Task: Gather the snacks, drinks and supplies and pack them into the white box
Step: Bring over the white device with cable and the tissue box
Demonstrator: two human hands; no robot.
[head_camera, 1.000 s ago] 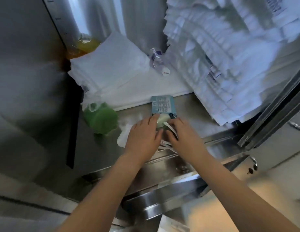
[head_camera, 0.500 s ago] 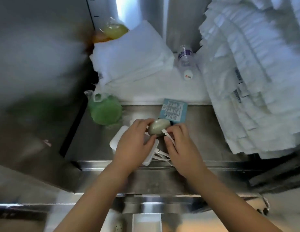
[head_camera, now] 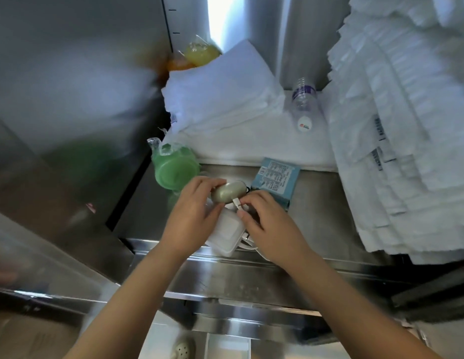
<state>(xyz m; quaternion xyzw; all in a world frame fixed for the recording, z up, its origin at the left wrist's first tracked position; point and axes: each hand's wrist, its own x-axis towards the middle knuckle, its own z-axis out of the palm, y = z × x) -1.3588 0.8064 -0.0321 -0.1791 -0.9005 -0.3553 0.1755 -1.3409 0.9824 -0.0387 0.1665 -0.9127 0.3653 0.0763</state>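
Observation:
My left hand (head_camera: 193,218) grips a small olive-green oval case (head_camera: 227,194) just above the steel shelf. My right hand (head_camera: 269,226) pinches the white cable plug (head_camera: 237,203) at the case's lower end. Under both hands lies a white charger block (head_camera: 225,233) with white cable beside it. A light-blue printed carton (head_camera: 276,178) lies flat just behind my right hand. A green drink in a sealed plastic bag (head_camera: 174,168) stands left of the case. A clear water bottle (head_camera: 303,104) lies on white cloth further back. The white box is not in view.
Folded white towels (head_camera: 220,94) sit at the back, with a yellow-orange bagged drink (head_camera: 197,54) behind them. A tall stack of white plastic bags (head_camera: 396,125) fills the right side. Steel walls close the left, and the shelf's front lip (head_camera: 251,278) runs below my wrists.
The camera view has shifted and drawn closer. My hands have lifted the green case off the shelf, with my right fingers now on its cable plug, uncovering the white charger block below.

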